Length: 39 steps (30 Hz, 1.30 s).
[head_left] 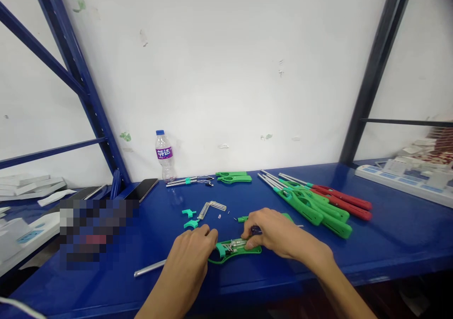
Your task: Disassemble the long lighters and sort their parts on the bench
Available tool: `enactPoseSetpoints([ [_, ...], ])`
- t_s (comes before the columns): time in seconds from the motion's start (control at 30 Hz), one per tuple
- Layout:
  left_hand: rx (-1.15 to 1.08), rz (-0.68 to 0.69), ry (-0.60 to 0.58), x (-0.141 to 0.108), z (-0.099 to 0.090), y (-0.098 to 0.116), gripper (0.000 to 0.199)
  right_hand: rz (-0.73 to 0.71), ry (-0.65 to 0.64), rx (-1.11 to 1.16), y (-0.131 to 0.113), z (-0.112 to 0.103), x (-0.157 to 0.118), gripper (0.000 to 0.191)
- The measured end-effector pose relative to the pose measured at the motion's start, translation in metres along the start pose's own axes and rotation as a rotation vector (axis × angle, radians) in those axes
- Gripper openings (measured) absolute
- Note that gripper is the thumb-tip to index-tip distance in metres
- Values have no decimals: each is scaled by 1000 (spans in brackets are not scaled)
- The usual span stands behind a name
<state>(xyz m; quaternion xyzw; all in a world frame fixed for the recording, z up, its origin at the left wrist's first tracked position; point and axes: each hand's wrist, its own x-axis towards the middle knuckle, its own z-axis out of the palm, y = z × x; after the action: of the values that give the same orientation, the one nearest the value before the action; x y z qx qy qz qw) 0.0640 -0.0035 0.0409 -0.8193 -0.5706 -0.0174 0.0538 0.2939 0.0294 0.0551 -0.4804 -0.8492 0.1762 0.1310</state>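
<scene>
An opened green lighter handle shell (214, 261) lies near the table's front edge, holding a teal trigger (221, 249) and a clear fuel tank (238, 243). From its left side a metal tube (150, 268) extends past my wrist. My left hand (194, 250) is closed over the shell's left end by the trigger. My right hand (271, 229) has its thumb at the tank, with a dark-handled screwdriver (255, 230) gripped in its curled fingers. Behind that hand lies another green shell (242, 219), partly hidden. Loose teal triggers (191, 223) and clear tanks (204, 210) lie farther back.
Several green lighters (304, 208) and red lighters (348, 203) lie at the right. Along the back are metal tubes (179, 182), green shells (236, 179), a plastic bottle (164, 158) and a phone (146, 188). Blue posts (85, 83) rise at the left; power strips (406, 187) flank the table.
</scene>
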Motion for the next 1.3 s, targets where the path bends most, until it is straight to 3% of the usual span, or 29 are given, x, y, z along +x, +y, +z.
enactPoseSetpoints([
  [0.23,30,16,23,-8,-9,-3,38,-8,8,25,3,2,0,11],
  [0.43,-15,-68,79,-11,-17,-23,33,-2,0,2,-1,-1,-1,10],
  [0.57,-19,-64,108,-5,-7,-21,43,-3,-11,-13,-4,-3,-2,11],
  [0.8,-322,215,128,2,10,2,34,-47,-7,-49,-5,-4,-6,13],
  [1.1,-387,226,188,8,23,-4,27,-89,36,-108,-4,-1,-10,20],
  [1.3,-410,180,257,11,26,1,20,-85,36,-102,-5,2,-9,12],
])
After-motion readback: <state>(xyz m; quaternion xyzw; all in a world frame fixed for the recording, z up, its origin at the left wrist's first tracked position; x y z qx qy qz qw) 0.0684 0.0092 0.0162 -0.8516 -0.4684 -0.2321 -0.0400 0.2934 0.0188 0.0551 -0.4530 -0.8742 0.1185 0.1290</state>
